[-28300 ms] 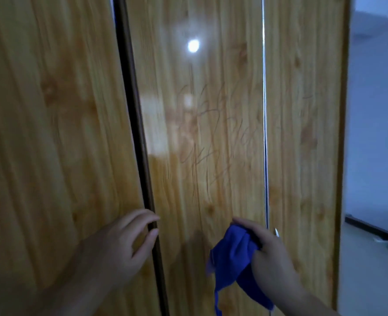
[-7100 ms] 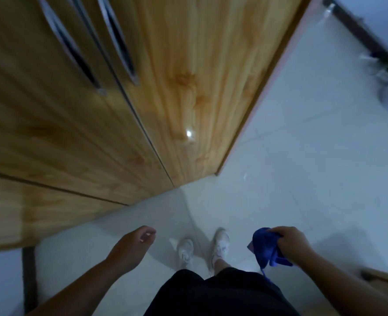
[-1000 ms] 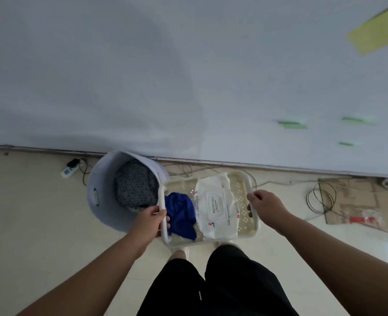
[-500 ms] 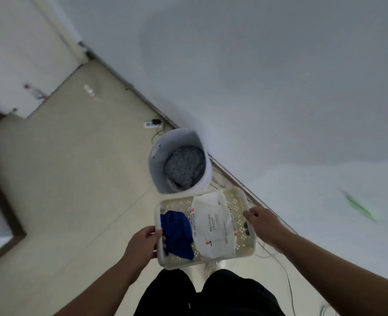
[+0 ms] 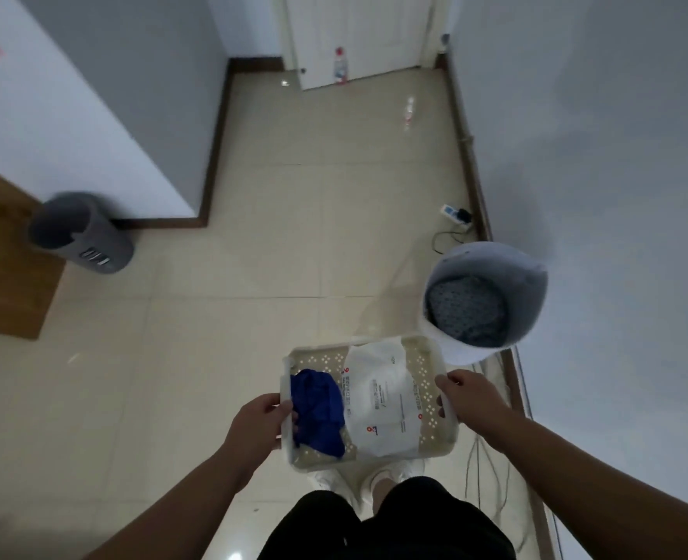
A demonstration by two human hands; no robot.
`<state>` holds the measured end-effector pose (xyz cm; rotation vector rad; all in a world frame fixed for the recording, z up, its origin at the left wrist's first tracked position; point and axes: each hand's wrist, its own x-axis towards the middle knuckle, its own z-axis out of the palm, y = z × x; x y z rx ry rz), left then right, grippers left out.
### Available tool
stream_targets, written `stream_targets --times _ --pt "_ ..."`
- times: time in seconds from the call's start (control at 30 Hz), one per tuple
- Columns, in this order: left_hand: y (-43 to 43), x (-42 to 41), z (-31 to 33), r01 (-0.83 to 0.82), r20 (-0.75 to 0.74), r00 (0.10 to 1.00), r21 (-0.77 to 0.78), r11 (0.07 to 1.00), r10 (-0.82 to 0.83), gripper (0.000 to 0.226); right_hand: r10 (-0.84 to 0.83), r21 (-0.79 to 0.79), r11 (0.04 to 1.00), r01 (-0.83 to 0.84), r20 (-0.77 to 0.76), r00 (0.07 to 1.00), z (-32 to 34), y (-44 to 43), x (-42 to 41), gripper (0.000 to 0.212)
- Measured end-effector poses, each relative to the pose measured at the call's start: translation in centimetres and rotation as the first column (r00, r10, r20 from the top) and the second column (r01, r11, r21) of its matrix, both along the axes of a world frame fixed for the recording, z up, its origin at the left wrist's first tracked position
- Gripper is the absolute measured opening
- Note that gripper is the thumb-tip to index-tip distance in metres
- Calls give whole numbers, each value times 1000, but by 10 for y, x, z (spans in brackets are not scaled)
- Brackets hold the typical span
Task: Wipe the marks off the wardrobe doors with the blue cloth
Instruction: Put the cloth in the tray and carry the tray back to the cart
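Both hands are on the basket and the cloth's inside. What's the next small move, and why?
Probably carry the basket on and set it down: the blue cloth already lies in it beside a white pack, the left hand and right hand grip its sides, and no wardrobe is in view.

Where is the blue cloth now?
The blue cloth lies in the left part of the white basket, beside the white packet, near the left hand.

Blue cloth (image 5: 317,412) left right hand (image 5: 471,402), now in basket (image 5: 427,359), both hands carrying.
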<state>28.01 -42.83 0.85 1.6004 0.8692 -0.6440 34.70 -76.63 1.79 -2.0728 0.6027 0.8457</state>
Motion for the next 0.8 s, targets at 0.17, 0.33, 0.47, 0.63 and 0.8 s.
stream_targets --times 0.17,0.33,0.47,0.63,0.8 --pt "75 -46 2 -194 21 981 -21 981 195 18 189 -4 982 -189 2 982 1 93 22 30" --pt "127 -93 5 -387 4 922 -26 922 388 18 392 -12 920 -392 -11 920 3 175 37 35" --pt "151 -123 2 -519 -25 855 -21 855 518 17 592 -77 804 -590 10 806 0 233 52 37" --pt "165 -146 2 -654 -67 756 -17 756 652 16 752 -111 656 -747 11 659 -13 300 76 42" --pt "179 -154 13 -755 -72 652 26 655 755 15 857 -73 515 -854 18 515 -15 367 97 41"
